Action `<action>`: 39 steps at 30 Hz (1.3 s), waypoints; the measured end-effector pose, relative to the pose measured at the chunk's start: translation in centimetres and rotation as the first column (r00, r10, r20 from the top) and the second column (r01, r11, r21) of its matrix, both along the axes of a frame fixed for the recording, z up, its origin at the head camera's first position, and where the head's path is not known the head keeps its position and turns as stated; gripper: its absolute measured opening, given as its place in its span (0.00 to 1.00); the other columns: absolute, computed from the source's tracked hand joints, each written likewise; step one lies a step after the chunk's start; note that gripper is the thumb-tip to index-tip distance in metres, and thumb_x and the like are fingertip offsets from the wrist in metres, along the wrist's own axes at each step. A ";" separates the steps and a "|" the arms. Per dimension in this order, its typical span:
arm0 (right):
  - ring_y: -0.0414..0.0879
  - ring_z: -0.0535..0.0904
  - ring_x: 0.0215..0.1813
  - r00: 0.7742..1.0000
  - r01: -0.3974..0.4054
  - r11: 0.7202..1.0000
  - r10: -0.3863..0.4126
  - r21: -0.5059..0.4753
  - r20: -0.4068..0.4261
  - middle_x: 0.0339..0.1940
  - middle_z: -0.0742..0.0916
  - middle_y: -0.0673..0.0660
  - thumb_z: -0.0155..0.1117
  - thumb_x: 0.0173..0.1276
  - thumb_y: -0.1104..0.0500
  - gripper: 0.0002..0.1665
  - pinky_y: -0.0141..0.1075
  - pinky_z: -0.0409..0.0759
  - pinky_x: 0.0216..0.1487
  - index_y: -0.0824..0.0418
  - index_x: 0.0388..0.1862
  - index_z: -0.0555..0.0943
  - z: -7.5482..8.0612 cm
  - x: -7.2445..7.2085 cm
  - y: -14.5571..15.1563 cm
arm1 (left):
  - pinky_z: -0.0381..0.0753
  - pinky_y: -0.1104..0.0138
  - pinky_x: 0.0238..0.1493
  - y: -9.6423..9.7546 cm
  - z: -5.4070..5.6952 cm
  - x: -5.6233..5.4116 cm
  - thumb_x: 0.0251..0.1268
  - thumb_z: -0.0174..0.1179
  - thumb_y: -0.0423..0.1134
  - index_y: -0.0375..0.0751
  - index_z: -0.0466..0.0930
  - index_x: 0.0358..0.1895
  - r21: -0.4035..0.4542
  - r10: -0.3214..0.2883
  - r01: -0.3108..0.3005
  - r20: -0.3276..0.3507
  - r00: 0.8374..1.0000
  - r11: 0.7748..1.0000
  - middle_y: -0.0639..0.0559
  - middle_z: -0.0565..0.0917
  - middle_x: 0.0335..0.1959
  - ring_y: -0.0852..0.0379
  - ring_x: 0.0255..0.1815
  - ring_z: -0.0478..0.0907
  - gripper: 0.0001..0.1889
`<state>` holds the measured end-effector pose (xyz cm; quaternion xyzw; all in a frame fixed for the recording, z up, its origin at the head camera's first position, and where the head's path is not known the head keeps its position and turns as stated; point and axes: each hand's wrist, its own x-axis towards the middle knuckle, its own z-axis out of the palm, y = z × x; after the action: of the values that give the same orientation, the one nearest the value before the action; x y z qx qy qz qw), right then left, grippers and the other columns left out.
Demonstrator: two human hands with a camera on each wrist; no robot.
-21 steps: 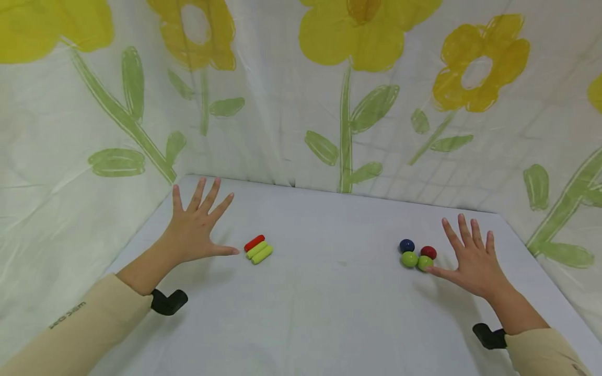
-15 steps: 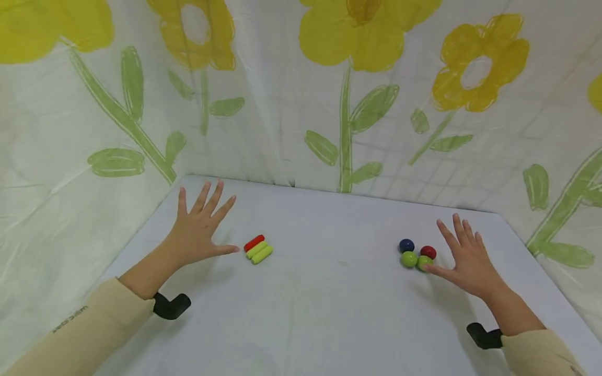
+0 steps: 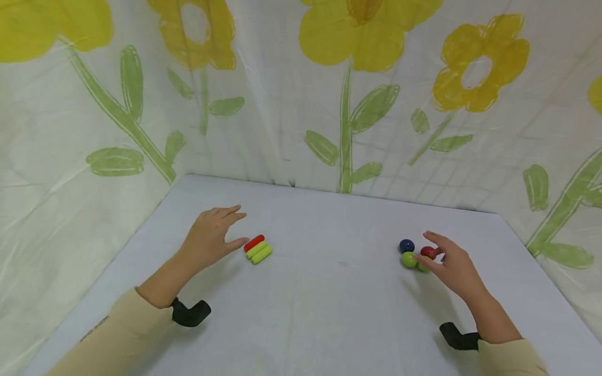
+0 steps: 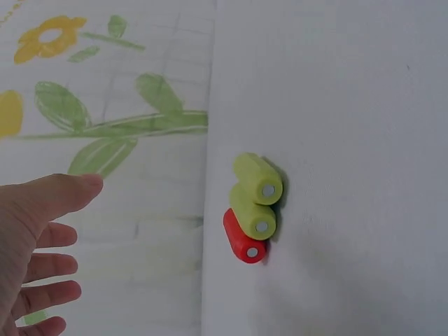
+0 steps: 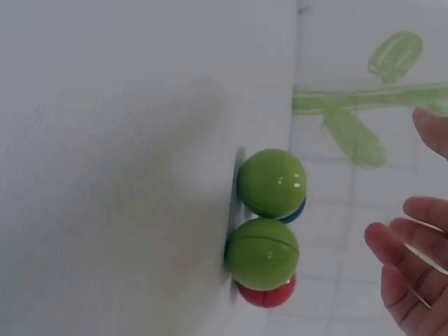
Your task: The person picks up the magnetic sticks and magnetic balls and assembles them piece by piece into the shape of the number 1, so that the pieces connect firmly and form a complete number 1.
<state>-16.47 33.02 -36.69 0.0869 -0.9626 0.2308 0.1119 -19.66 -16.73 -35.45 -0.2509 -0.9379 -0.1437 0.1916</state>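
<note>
On the left of the table lie a red rod (image 3: pixel 254 242) and two yellow-green rods (image 3: pixel 262 254), side by side; grey round discs show at their ends in the left wrist view. My left hand (image 3: pixel 207 237) hovers just left of them, fingers loosely bent, thumb toward the red rod, holding nothing. At the right, a blue ball (image 3: pixel 406 245), a red ball (image 3: pixel 427 251) and two green balls (image 3: pixel 409 259) sit clustered. My right hand (image 3: pixel 455 266) is over their right side, fingers relaxed and apart, partly covering one green ball. In the right wrist view, those fingers stay apart from the balls.
The white table (image 3: pixel 301 313) runs back to a hanging cloth (image 3: pixel 282 141) painted with yellow flowers and green stems. A black curved piece sticks out at each sleeve cuff, the left piece (image 3: pixel 192 314) and the right piece (image 3: pixel 457 338), both above the table.
Both hands have gone from widely spread fingers to loosely bent ones. The left hand has shifted right toward the rods, the right hand left over the balls. Rods and balls stay in place.
</note>
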 end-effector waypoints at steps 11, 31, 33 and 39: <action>0.47 0.71 0.30 0.982 0.157 0.966 -0.131 -0.203 0.134 0.27 0.80 0.58 0.68 0.66 0.51 0.34 0.33 0.69 0.24 0.69 0.64 0.73 -1.1 -0.5 -0.4 | 0.74 0.64 0.28 1.0 -1.1 0.1 0.57 0.71 0.42 0.34 0.80 0.55 0.163 0.061 -0.093 0.192 0.980 0.982 0.44 0.83 0.38 0.50 0.32 0.74 0.24; 0.34 0.71 0.33 0.969 0.207 0.818 -0.093 -0.537 0.231 0.54 0.79 0.62 0.69 0.66 0.58 0.32 0.25 0.72 0.33 0.72 0.64 0.72 -4.2 -1.0 0.5 | 0.61 0.70 0.18 1.8 -4.9 -0.3 0.59 0.70 0.39 0.36 0.84 0.48 0.461 0.006 -0.212 0.409 0.913 0.862 0.51 0.74 0.22 0.55 0.23 0.66 0.16; 0.33 0.71 0.32 0.970 0.202 0.813 -0.090 -0.546 0.224 0.52 0.80 0.58 0.69 0.65 0.59 0.32 0.26 0.73 0.31 0.73 0.64 0.72 -4.2 -1.0 0.5 | 0.61 0.70 0.18 1.9 -5.1 -0.3 0.59 0.70 0.39 0.36 0.84 0.48 0.463 0.004 -0.219 0.421 0.907 0.859 0.52 0.72 0.20 0.55 0.22 0.65 0.16; 0.34 0.70 0.25 0.975 0.182 0.821 -0.081 -0.541 0.206 0.52 0.78 0.58 0.68 0.65 0.63 0.28 0.28 0.72 0.25 0.74 0.61 0.73 -4.3 -0.8 0.2 | 0.60 0.70 0.19 2.1 -5.9 0.0 0.59 0.70 0.39 0.37 0.84 0.47 0.450 -0.015 -0.206 0.440 0.898 0.869 0.53 0.70 0.18 0.57 0.22 0.65 0.15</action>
<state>-17.27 33.20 -41.00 -0.0368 -0.8633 0.4992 0.0640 -19.70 -14.58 -41.38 -0.1088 -0.9017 -0.4162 0.0441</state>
